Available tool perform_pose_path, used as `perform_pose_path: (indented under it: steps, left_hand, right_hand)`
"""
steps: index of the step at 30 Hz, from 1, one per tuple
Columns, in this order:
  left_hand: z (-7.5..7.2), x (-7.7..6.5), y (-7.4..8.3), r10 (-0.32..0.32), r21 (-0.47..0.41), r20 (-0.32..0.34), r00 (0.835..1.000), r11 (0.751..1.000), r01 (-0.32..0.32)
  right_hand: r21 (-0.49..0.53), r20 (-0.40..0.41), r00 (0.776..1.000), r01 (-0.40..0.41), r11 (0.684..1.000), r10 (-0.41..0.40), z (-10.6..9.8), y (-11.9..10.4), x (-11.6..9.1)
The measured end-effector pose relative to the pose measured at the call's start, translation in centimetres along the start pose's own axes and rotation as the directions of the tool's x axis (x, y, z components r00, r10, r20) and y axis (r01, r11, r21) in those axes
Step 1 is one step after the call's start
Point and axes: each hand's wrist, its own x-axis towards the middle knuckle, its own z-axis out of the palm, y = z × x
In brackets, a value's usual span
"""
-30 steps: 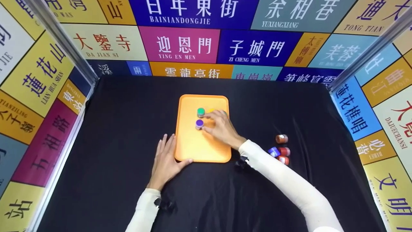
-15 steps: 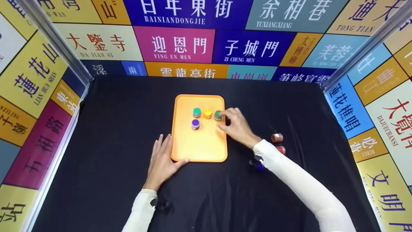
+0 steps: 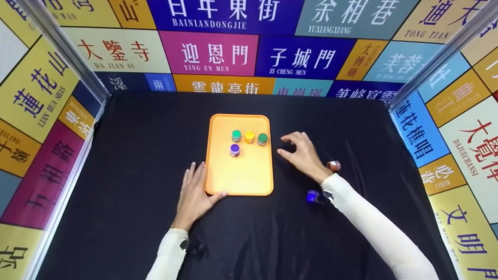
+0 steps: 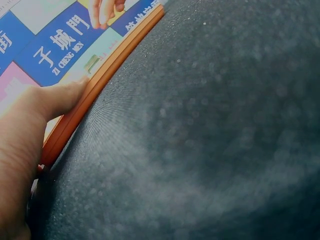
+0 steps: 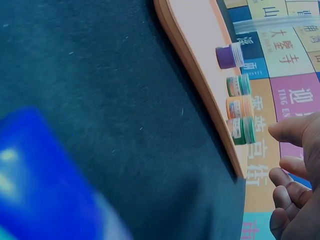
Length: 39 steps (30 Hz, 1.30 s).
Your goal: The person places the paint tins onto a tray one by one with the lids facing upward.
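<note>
An orange tray [image 3: 239, 175] lies on the black cloth with small lidded paint jars standing on it. Along its far part are a light green jar [image 3: 236, 135], a yellow jar [image 3: 249, 137] and a dark green jar [image 3: 262, 139], side by side. The purple jar [image 3: 234, 150] stands just nearer than the light green one. My left hand [image 3: 193, 198] rests at the tray's near left corner, fingers along the side and thumb [image 4: 67, 97] on the front rim. Off the tray's right edge hovers my right hand [image 3: 301, 153], fingers loosely bent, holding nothing.
On the cloth right of the tray lie a brown-orange jar [image 3: 333, 166] and a blue jar [image 3: 312, 196], which looms close in the right wrist view. My right forearm covers the area beside them. Printed panels [image 3: 218, 52] wall the table at the back and sides.
My right hand has let go of the purple jar, passed by the dark green jar touching it, and moved right, off the tray. My left hand has stayed at the tray corner.
</note>
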Motion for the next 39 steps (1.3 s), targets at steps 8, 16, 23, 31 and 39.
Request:
perform_pose_path:
  steps: [8, 16, 23, 31, 39]
  left_hand:
    - [0.0, 0.0, -0.1, -0.007, 0.002, 0.011, 1.0, 1.0, 0.007]
    - [0.0, 0.0, -0.1, -0.018, -0.003, 0.007, 1.0, 1.0, 0.018]
    - [0.1, -0.1, -0.1, -0.022, -0.006, 0.014, 1.0, 1.0, 0.022]
    - [0.0, 0.0, -0.1, -0.021, 0.0, 0.005, 1.0, 1.0, 0.021]
    - [0.2, 0.0, -0.2, 0.001, 0.001, -0.002, 1.0, 1.0, -0.001]
  right_hand:
    - [0.014, -0.063, 0.998, 0.03, 0.999, -0.029, -1.2, 1.3, -1.2]
    - [0.016, -0.128, 0.992, 0.003, 1.0, -0.001, -2.4, 2.9, -2.3]
    - [0.002, -0.119, 0.991, -0.053, 0.999, 0.053, -3.4, 3.7, -3.9]
    - [-0.012, -0.155, 0.987, -0.032, 0.999, 0.03, -4.4, 4.4, -5.7]
    - [-0.027, -0.191, 0.979, -0.075, 0.997, 0.068, -5.3, 5.5, -7.6]
